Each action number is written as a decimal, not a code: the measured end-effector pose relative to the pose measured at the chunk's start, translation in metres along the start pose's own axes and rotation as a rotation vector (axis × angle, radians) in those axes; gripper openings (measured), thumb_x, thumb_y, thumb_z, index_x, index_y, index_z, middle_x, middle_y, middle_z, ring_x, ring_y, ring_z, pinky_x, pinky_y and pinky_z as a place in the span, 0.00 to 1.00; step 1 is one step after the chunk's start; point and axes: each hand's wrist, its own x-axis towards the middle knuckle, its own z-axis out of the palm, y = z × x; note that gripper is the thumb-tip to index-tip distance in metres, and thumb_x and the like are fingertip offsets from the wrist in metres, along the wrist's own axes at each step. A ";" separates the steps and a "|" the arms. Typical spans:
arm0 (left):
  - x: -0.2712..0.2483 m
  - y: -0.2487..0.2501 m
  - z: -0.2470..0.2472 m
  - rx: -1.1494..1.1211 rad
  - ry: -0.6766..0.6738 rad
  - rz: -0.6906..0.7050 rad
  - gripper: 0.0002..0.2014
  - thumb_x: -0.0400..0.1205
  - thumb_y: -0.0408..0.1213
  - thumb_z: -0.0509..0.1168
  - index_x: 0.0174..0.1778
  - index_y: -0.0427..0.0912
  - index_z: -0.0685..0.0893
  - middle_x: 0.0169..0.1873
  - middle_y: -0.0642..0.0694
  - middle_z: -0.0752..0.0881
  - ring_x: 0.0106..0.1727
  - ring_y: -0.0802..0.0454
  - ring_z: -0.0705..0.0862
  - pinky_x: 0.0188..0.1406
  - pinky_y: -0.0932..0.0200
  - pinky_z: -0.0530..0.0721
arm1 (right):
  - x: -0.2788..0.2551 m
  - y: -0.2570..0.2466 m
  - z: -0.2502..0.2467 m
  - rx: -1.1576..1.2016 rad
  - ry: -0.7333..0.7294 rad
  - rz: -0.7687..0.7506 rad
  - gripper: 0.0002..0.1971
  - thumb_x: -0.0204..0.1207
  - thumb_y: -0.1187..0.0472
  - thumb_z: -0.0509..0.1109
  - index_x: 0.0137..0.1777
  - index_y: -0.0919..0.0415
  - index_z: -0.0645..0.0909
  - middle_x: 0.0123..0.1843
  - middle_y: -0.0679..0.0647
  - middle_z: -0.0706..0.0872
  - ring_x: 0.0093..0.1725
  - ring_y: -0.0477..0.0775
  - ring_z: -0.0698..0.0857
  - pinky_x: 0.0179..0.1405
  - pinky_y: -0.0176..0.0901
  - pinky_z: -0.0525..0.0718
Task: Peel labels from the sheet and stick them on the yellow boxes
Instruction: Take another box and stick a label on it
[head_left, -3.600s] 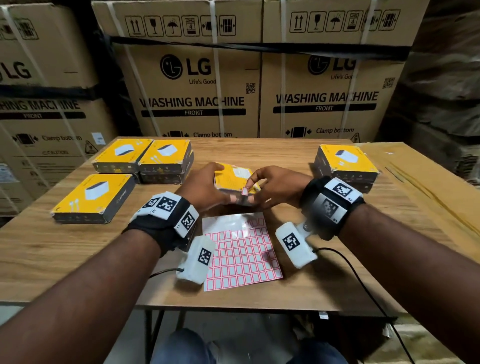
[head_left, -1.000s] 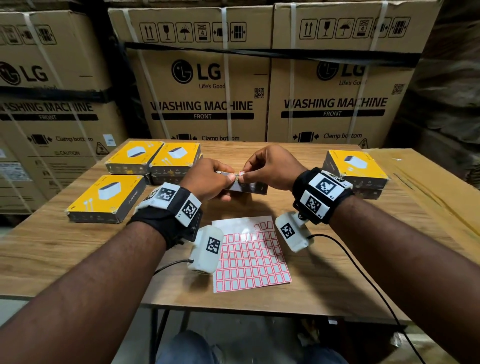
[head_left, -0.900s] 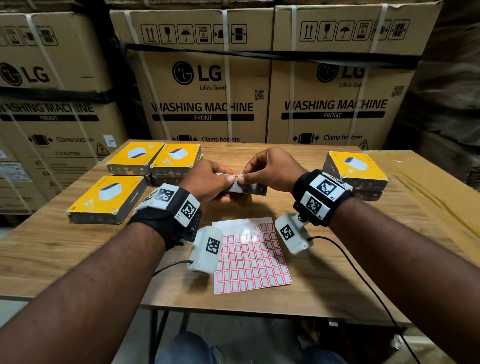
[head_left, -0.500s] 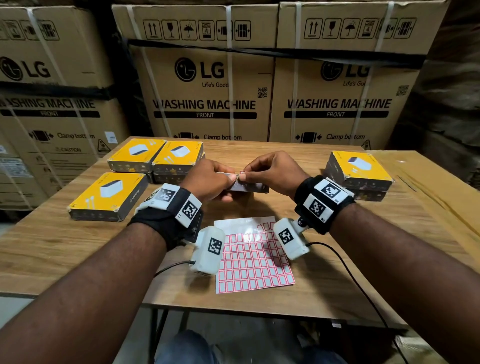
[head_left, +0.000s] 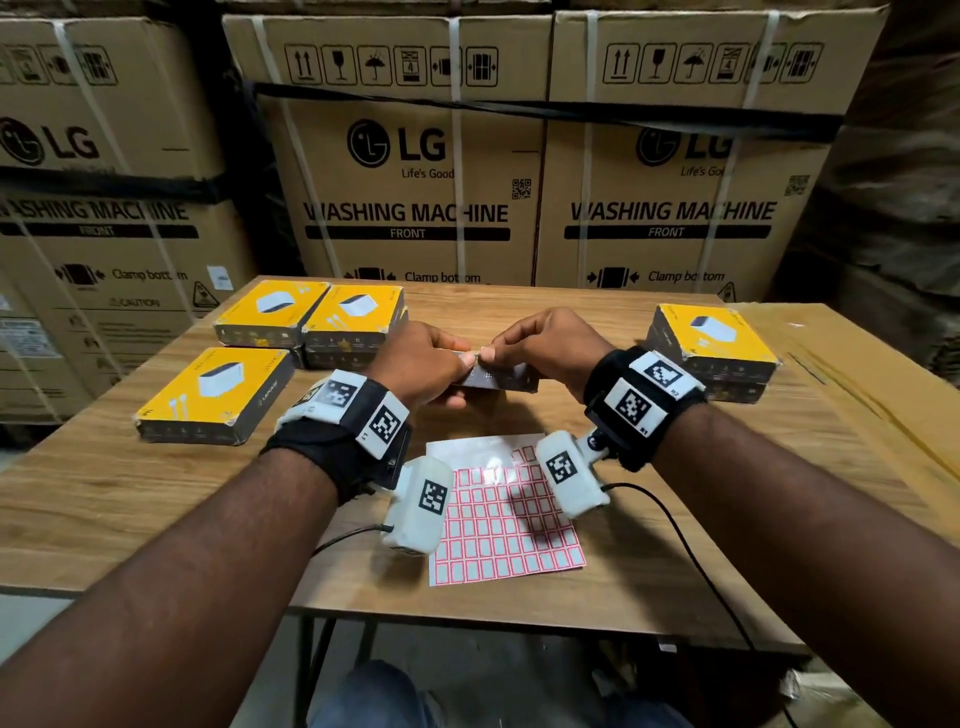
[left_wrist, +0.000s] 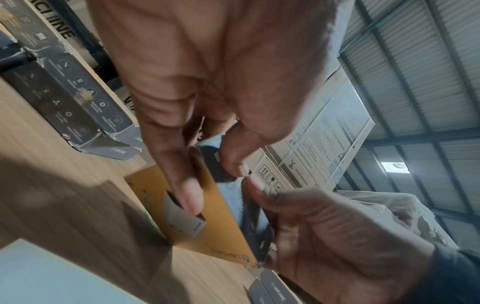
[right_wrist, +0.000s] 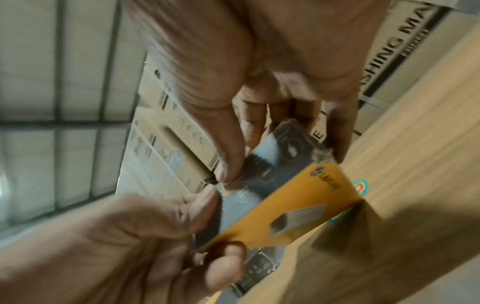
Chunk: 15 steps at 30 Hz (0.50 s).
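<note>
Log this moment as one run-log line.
left hand grips yellow box | right hand holds box, thumb on dark side | label sheet on table

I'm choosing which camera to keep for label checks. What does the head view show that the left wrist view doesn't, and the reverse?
Only the head view shows the label sheet on the table and the yellow boxes at left and right. Only the left wrist view shows the held box's yellow face, with left fingers pressed on it. Both show the left hand and right hand holding the box by its dark side.
</note>
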 end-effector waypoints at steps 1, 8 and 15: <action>0.000 0.000 0.001 0.005 0.003 0.010 0.08 0.84 0.31 0.67 0.57 0.36 0.87 0.44 0.41 0.87 0.31 0.49 0.86 0.39 0.52 0.91 | 0.002 0.000 0.000 0.016 0.005 0.024 0.04 0.68 0.63 0.83 0.36 0.61 0.91 0.34 0.58 0.89 0.31 0.52 0.81 0.31 0.44 0.80; -0.005 -0.002 0.002 -0.011 -0.022 0.009 0.04 0.84 0.32 0.66 0.53 0.41 0.84 0.48 0.40 0.86 0.37 0.48 0.87 0.46 0.46 0.92 | 0.002 -0.009 -0.005 -0.042 -0.151 0.280 0.15 0.71 0.53 0.79 0.52 0.61 0.85 0.52 0.60 0.86 0.53 0.58 0.85 0.51 0.54 0.87; -0.006 -0.006 0.003 0.013 -0.031 0.019 0.05 0.84 0.32 0.67 0.45 0.47 0.83 0.46 0.42 0.86 0.39 0.47 0.87 0.48 0.46 0.91 | -0.009 -0.015 0.003 0.224 -0.269 0.515 0.12 0.74 0.61 0.70 0.56 0.64 0.79 0.41 0.59 0.83 0.35 0.59 0.84 0.46 0.54 0.86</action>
